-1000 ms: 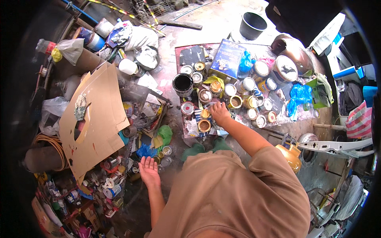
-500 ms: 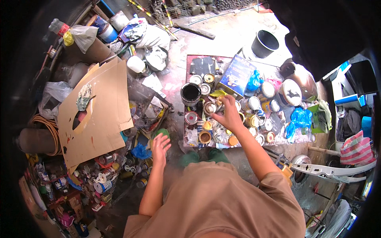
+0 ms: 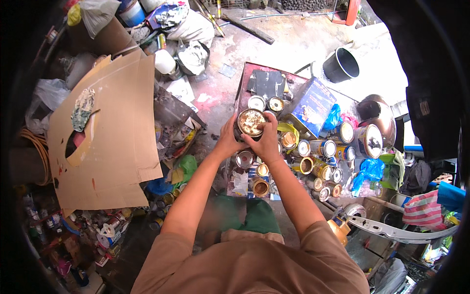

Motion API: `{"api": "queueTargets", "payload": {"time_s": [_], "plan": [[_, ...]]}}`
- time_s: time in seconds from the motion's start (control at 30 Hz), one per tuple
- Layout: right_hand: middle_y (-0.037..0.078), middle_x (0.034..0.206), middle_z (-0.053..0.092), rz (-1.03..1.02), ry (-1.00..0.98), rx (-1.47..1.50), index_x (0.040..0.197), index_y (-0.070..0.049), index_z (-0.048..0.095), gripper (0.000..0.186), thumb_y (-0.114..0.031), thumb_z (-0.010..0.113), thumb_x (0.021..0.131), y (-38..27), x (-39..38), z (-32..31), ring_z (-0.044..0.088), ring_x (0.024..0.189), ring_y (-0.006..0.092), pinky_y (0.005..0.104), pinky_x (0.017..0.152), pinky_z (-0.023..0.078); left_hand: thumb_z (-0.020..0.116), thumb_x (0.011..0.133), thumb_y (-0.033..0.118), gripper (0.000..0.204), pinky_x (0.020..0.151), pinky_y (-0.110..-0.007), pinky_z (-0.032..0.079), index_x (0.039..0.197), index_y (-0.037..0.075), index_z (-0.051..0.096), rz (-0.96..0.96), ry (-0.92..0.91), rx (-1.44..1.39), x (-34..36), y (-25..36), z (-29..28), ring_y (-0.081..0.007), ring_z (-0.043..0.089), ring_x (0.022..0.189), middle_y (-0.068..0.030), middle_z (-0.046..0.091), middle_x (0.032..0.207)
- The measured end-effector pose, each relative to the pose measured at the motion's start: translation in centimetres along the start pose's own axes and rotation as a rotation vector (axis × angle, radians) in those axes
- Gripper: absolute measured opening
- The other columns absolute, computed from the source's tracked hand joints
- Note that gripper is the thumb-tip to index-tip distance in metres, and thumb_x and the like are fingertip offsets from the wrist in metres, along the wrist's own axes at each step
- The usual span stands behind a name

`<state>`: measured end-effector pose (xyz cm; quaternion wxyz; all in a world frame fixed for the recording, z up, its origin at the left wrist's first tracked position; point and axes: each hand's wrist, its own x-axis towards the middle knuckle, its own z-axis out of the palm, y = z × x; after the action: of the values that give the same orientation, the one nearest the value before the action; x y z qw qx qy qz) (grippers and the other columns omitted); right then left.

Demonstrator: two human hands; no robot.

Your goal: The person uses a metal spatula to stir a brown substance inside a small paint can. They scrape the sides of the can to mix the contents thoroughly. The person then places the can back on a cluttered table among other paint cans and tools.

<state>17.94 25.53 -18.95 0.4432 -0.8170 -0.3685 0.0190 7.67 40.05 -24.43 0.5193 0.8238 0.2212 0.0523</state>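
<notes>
1. The low bench, its top maroon where it shows, spreads beneath and beyond my left hand and right hand, crowded with tins.
2. A brown cardboard sheet with a hole cut in it stands well to the left of my left hand.
3. The black bucket sits on the floor past the bench, ahead of my hands and to their right.
4. The boxy blue tin is ahead and to the right of my right hand, near it.
5. A crumpled blue plastic bag lies well to the right of both hands.
6. The lidded can, its top mottled brown and cream, is between my hands. I grip it from both sides: left fingers curve round its left, right fingers its right, and my right thumb presses on the lid.
7. An open can, brown inside, stands nearer my body than my hands.
</notes>
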Motion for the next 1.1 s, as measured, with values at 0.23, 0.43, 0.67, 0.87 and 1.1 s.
{"api": "queueTargets", "payload": {"time_s": [0.23,0.43,0.67,0.87,1.1], "plan": [[0.021,0.137,0.048,-0.164,-0.09,-0.302,0.13,-0.006,0.055,0.073,-0.04,0.084,0.072,-0.9,1.4,-0.8,0.046,0.129,0.0415,0.0595,0.114,0.03,0.092,0.066,0.032,0.119,0.12,-0.052,0.029,0.157,0.006,0.021,0.11,0.064,0.07,1.5,-1.0,0.8,-0.0409,0.032,0.144,-0.0194,0.034,0.154],[0.018,0.138,0.052,-0.19,-0.247,-0.306,0.137,-0.009,0.055,0.066,-0.039,0.077,0.082,-1.3,5.7,-2.1,0.047,0.13,0.0401,0.0568,0.115,0.031,0.096,0.059,0.033,0.117,0.121,-0.047,0.031,0.152,0.007,0.029,0.175,0.032,-0.083,2.2,-0.9,0.0,-0.0394,0.035,0.145,-0.0191,0.036,0.155],[0.016,0.141,0.055,-0.426,-0.556,-0.383,0.135,-0.007,0.058,0.05,-0.036,0.061,0.094,-0.4,8.8,1.1,0.05,0.131,0.0368,0.0511,0.11,0.037,0.095,0.058,0.032,0.114,0.121,-0.047,0.032,0.149,0.004,0.033,0.173,0.036,-0.163,3.2,-2.8,1.8,-0.0397,0.036,0.144,-0.0205,0.042,0.151],[0.015,0.131,0.06,-0.336,-0.598,-0.336,0.127,-0.004,0.061,0.043,-0.031,0.058,0.093,-0.9,8.4,1.1,0.055,0.121,0.0357,0.0465,0.102,0.042,0.091,0.06,0.025,0.104,0.12,-0.05,0.032,0.145,0.003,0.036,0.278,0.081,-0.092,4.0,-3.4,3.5,-0.0427,0.039,0.14,-0.0211,0.046,0.144],[0.011,0.122,0.063,-0.325,-0.528,-0.313,0.117,-0.007,0.064,0.037,-0.031,0.06,0.089,-0.3,8.5,1.6,0.058,0.105,0.0329,0.0443,0.09,0.045,0.088,0.063,0.02,0.098,0.119,-0.049,0.033,0.144,0.003,0.037,0.234,0.099,-0.099,4.1,-3.5,4.0,-0.0432,0.041,0.138,-0.0201,0.047,0.141]]}}
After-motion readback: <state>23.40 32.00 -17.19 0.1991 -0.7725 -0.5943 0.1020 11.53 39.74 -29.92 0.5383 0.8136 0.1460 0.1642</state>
